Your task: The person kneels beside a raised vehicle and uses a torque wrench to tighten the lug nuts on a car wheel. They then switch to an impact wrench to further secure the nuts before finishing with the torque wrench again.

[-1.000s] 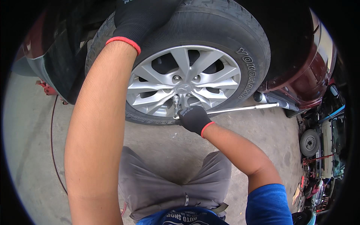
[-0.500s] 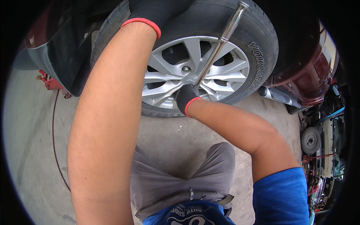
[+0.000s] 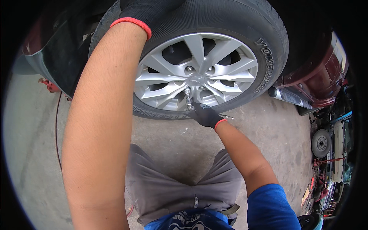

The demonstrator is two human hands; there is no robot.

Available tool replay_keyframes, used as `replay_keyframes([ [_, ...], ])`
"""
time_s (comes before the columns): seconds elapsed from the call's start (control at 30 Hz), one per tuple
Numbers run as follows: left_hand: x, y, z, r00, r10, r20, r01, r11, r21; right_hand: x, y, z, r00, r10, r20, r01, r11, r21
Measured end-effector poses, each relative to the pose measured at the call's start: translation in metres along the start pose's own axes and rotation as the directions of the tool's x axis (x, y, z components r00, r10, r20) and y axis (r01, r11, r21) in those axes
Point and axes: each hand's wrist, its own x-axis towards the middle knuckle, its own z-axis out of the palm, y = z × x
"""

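If tilted, the socket wrench [image 3: 188, 99] held in the right hand [image 3: 206, 114] (left hand [image 3: 147, 13]: can't tell) could slip near the wheel's [image 3: 196, 49] lower edge.

Worn on the head, the left fisheye camera looks down and forward over the lap [image 3: 172, 193] to the wheel [image 3: 197, 79], close in front; the left forearm [image 3: 97, 126] looms largest from the lower edge, and a far tyre [image 3: 321, 143] sits out by the curved right rim
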Motion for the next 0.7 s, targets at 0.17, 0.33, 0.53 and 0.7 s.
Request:
replay_keyframes([
  [0.17,0.000,0.004,-0.002,0.999,-0.023,0.023,0.023,1.000,-0.011,-0.002,-0.006,0.049,0.975,0.159,-0.153,-0.069,0.879,0.471],
  [0.33,0.000,0.009,-0.003,0.999,-0.018,0.031,0.018,1.000,-0.004,-0.008,0.021,0.079,0.967,0.223,-0.124,-0.117,0.819,0.561],
  [0.53,0.000,0.008,0.000,0.998,0.053,-0.041,-0.053,0.998,0.018,-0.036,0.056,0.107,0.988,0.140,-0.059,-0.125,0.970,0.208],
  [0.7,-0.003,0.011,-0.002,1.000,0.011,0.006,-0.011,0.999,-0.030,-0.091,0.035,0.076,0.997,-0.067,0.036,0.072,0.987,-0.145],
])
